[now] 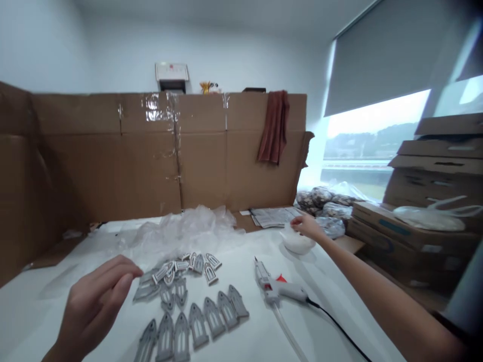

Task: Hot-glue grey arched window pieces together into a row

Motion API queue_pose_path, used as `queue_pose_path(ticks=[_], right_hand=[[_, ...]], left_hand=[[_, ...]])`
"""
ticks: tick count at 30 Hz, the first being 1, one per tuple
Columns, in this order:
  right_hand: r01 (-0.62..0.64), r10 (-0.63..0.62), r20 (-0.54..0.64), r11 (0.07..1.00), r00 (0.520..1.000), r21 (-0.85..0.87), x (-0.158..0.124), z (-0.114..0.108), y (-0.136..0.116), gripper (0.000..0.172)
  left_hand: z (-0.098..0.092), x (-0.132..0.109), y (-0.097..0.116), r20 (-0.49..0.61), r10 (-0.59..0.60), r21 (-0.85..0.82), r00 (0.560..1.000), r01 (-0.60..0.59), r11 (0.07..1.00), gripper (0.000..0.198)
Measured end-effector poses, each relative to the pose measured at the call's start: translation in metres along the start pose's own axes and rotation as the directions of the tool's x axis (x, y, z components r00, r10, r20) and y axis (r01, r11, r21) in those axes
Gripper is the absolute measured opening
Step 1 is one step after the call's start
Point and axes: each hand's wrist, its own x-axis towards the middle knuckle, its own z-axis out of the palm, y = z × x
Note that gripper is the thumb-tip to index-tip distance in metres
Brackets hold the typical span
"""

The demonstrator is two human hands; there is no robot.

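Note:
My left hand [98, 297] is at the lower left, thumb and fingers pressed together. Its fingertips are beside a pile of grey arched window-shaped pieces [166, 292]; anything between them is hidden. Smaller pieces with pale faces [210, 273] lie loosely behind that pile. In front, several grey arched pieces [196, 326] stand out in a slanting row, lying flat. My right hand [308, 227] reaches far forward over a small white bowl [299, 245], its fingers bent in a pinch. What they hold, if anything, is too small to make out. Nearer me lies a grey glue gun [269, 285].
A clear glue stick [289, 333] and black cord [339, 327] trail from the glue gun. Crumpled clear plastic [184, 231] and newspaper [273, 217] lie at the back. A cardboard wall [211, 166], with a brown cloth [274, 128] over it, encloses the white table. Boxes [392, 241] stand right.

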Motion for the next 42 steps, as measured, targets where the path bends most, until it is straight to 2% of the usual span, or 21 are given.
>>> queue_pose_path(ticks=[3, 5, 7, 9, 15, 19, 22, 34, 42], right_hand=[[-0.031, 0.033, -0.013, 0.993, 0.999, 0.117, -0.004, -0.001, 0.0, 0.033], [-0.042, 0.046, -0.018, 0.984, 0.999, 0.173, -0.008, -0.001, 0.002, 0.033], [-0.053, 0.06, -0.023, 0.976, 0.998, 0.212, -0.012, 0.0, 0.005, 0.034], [-0.067, 0.076, -0.032, 0.968, 0.997, 0.242, -0.014, 0.002, 0.009, 0.035], [-0.084, 0.12, -0.079, 0.929, 0.99, 0.36, -0.012, 0.008, 0.017, 0.035], [-0.102, 0.153, -0.088, 0.901, 0.984, 0.421, -0.007, 0.014, 0.018, 0.034], [-0.13, 0.177, -0.068, 0.891, 0.982, 0.436, -0.003, 0.018, 0.018, 0.035], [-0.173, 0.194, -0.015, 0.906, 0.981, 0.386, -0.004, 0.028, 0.018, 0.034], [-0.187, 0.184, 0.032, 0.964, 0.982, 0.19, -0.008, 0.03, 0.016, 0.031]], left_hand=[[-0.014, -0.001, 0.006, -0.126, 0.035, 0.022, 0.991, -0.032, 0.999, 0.017], [-0.012, -0.009, 0.003, -0.133, 0.023, 0.028, 0.991, -0.02, 0.999, 0.017], [-0.001, -0.019, -0.002, -0.11, -0.059, 0.01, 0.992, 0.06, 0.998, 0.021], [0.015, -0.029, -0.006, -0.047, -0.12, -0.017, 0.992, 0.12, 0.993, 0.026], [0.059, -0.052, -0.021, 0.187, -0.131, -0.149, 0.974, 0.16, 0.976, 0.03], [0.079, -0.066, -0.032, 0.268, -0.215, -0.201, 0.939, 0.273, 0.941, 0.031], [0.088, -0.075, -0.037, 0.327, -0.222, -0.215, 0.919, 0.301, 0.929, 0.032], [0.094, -0.09, -0.04, 0.408, -0.217, -0.201, 0.887, 0.319, 0.926, 0.033], [0.096, -0.089, -0.033, 0.418, -0.218, -0.185, 0.882, 0.318, 0.93, 0.036]])
